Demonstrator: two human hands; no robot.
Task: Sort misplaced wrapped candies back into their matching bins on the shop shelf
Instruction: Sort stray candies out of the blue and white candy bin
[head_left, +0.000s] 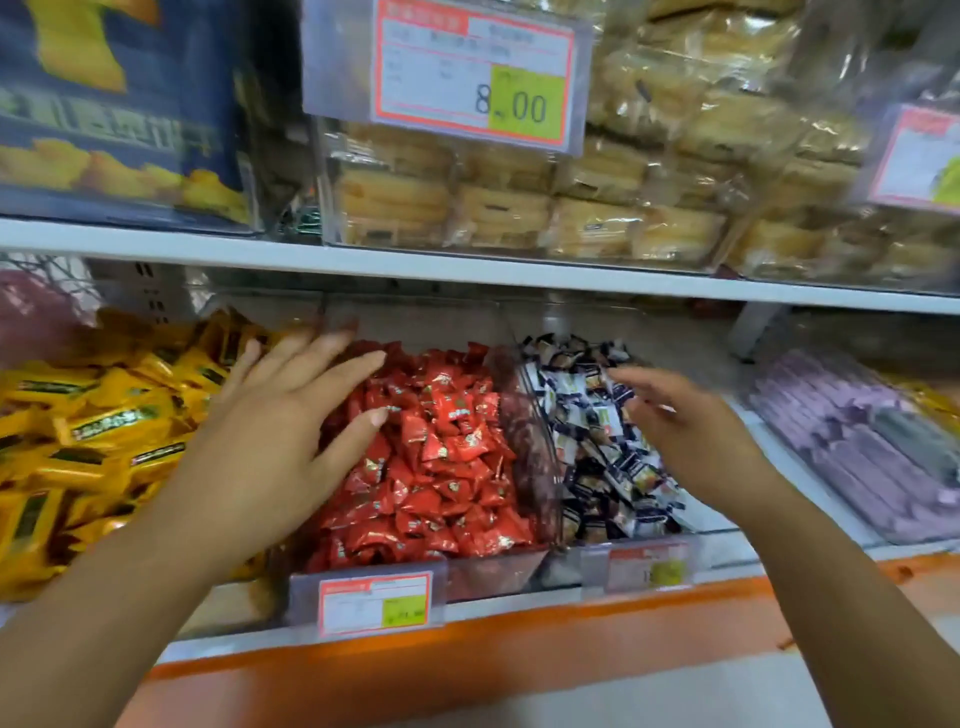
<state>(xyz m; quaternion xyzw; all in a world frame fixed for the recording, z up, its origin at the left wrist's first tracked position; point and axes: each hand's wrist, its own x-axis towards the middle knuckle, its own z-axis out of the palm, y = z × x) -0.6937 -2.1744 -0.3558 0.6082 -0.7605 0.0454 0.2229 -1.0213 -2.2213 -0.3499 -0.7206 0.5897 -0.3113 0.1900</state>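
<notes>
Head view: the person stood close to the shop shelf (467, 270) with both bare arms reaching in. The left hand (291, 410) was released, its fingers straight and spread. It lay over the line where the yellow packets (93, 426) met the red candies (441, 452), and its fingertips (376, 415) touched the top of the red heap.

The red candies filled the middle bin (493, 577), a clear-walled one with a price tag (374, 603) clipped to its front. A clear divider (530, 415) stood between them and the blue-and-white candies (597, 447), which lay in the next compartment to the right.

The right hand (691, 431) hovered over that blue-and-white pile, somewhat blurred. Its fingers were loosely stretched towards the divider and it gripped nothing that I could make out. A second tag (649, 569) hung on the front below it.

Further right lay purple packs (857, 441), well apart from both hands. An orange strip (467, 639) ran along the lower shelf's front edge.

On the level above sat wrapped pastries (519, 208) in clear bags behind a large tag reading 8.00 (467, 73). A dark blue box (114, 104) stood to their left.
</notes>
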